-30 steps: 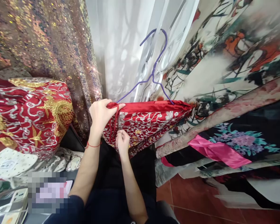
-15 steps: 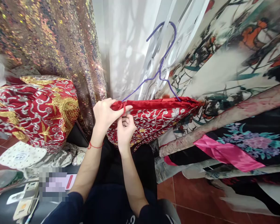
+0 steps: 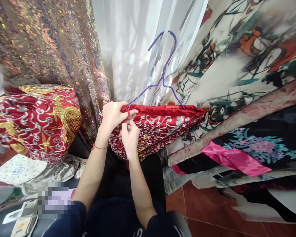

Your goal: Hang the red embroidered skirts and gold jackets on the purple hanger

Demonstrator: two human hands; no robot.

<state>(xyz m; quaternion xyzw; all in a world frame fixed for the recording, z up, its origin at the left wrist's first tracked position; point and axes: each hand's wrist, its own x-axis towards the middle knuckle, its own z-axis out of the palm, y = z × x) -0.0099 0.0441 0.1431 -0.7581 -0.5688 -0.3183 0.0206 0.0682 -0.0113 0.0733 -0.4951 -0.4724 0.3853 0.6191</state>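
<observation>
A red embroidered garment [image 3: 160, 121] with silver and gold patterns hangs on a purple hanger [image 3: 160, 82], its plain red waistband along the top. My left hand [image 3: 114, 115] is closed at the band's left end, with a red cord [image 3: 128, 113] looped around its thumb. Just below, my right hand [image 3: 130, 136] is pinched near the same cord, fingertips close to the left thumb. What exactly lies between the right fingertips is hidden. A red string bracelet [image 3: 100, 147] circles my left wrist.
Another red and gold embroidered garment [image 3: 39, 125] lies at the left, below a sequinned curtain [image 3: 51, 42]. A dotted white cloth item [image 3: 19, 169] and a blurred-out phone-like object [image 3: 56, 199] sit nearby. Floral fabrics [image 3: 259, 144] and a pink satin band [image 3: 234, 158] fill the right.
The garment and hanger have shifted slightly left in view. My right hand has drawn its fingers into a tighter pinch below the left thumb, and the cord loop stays around that thumb.
</observation>
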